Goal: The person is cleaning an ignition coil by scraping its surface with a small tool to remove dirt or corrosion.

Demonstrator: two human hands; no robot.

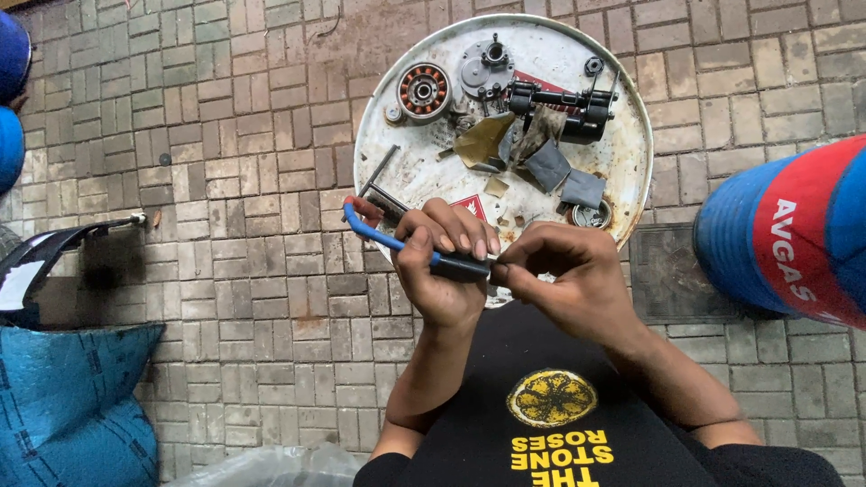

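Left hand (442,271) clenched around a blue-handled tool (397,242) — handle runs up-left out of the fist, red tip at the far end, dark end poking out toward the right hand. Right hand (564,275) pinched shut at that dark end, fingertips touching it; what sits between them is too small to tell. Both hands held in front of the chest, over the near rim of a round white tray (631,171) that lies on brick paving (253,180)

On the tray: copper-wound stator (423,91) upper left, grey round cover (485,70) beside it, black motor assembly (564,108) upper right, a small black nut (593,65) near the rim, grey and tan rags (541,158) in the middle, a metal rod (381,171) at the left edge near the tool's red tip

Blue and red drum (794,234) on its side at right, just beside the tray — well apart from the hands. Blue sack (72,397) lower left, black panel (45,257) above it, blue objects (11,99) at the left edge. Person's black shirt with yellow print at the bottom
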